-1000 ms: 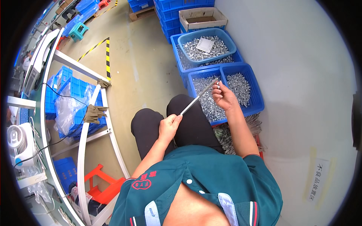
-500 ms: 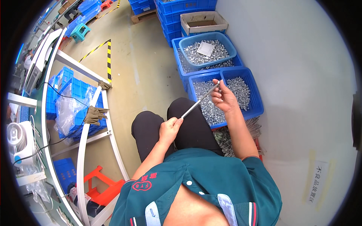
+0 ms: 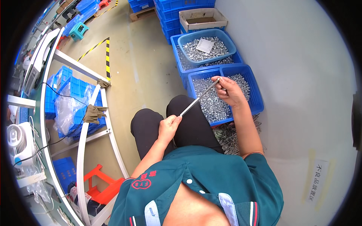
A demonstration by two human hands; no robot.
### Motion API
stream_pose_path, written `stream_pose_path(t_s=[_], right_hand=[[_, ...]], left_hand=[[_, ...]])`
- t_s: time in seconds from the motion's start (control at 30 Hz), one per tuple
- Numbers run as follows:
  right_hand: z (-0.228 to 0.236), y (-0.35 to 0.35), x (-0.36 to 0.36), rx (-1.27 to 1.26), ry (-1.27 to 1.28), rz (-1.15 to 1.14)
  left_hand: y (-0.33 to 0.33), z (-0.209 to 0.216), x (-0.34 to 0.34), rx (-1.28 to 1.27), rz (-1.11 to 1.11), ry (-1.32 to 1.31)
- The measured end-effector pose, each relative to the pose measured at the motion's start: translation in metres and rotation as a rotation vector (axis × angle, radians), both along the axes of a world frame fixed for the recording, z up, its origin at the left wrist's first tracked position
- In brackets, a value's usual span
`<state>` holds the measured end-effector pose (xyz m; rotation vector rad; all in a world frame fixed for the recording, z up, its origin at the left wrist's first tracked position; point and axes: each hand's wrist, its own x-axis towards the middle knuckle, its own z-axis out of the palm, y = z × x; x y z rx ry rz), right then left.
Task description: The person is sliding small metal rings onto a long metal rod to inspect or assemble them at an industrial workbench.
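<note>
My left hand [image 3: 169, 128] is closed around the lower end of a slim metal rod [image 3: 198, 98], just above my knees. The rod slants up and away to the right. At its far end, the thumb and fingers of my right hand [image 3: 233, 92] pinch the tip; whether a small part sits between those fingertips is too small to tell. Beneath the right hand stands a blue divided basket [image 3: 258, 96], with small silver metal nuts [image 3: 213, 107] in both compartments. A bundle of thin metal rods [image 3: 230, 141] lies below the basket, partly hidden by my right forearm.
Behind the basket, a light-blue tub [image 3: 234, 51] of similar parts bears a white card [image 3: 204, 46]. An open carton [image 3: 203, 18] and stacked blue crates [image 3: 169, 19] stand farther back. A white-framed workbench [image 3: 80, 165] is on the left, a pale wall [image 3: 294, 94] on the right.
My right hand has shifted slightly right and turned, its fingers now more curled at the rod's tip. The left hand keeps its hold, and the rod stays at nearly the same slant.
</note>
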<state>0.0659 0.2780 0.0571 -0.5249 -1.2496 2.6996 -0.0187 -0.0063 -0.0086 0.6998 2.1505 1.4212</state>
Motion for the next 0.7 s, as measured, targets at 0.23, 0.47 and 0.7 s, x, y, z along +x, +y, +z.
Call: stream_pose_path(t_s=[0.23,0.47,0.7], right_hand=[[0.007,-0.004,0.002,0.211,-0.075,-0.069],[0.006,-0.024,-0.003,0.261,-0.216,0.145],[-0.009,-0.051,-0.005,0.289,-0.264,0.238]], left_hand=[[-0.001,0.000,0.000,-0.014,0.002,-0.028],[0.000,-0.003,-0.001,0.008,0.002,-0.036],[0.001,-0.006,-0.004,0.004,0.003,-0.085]])
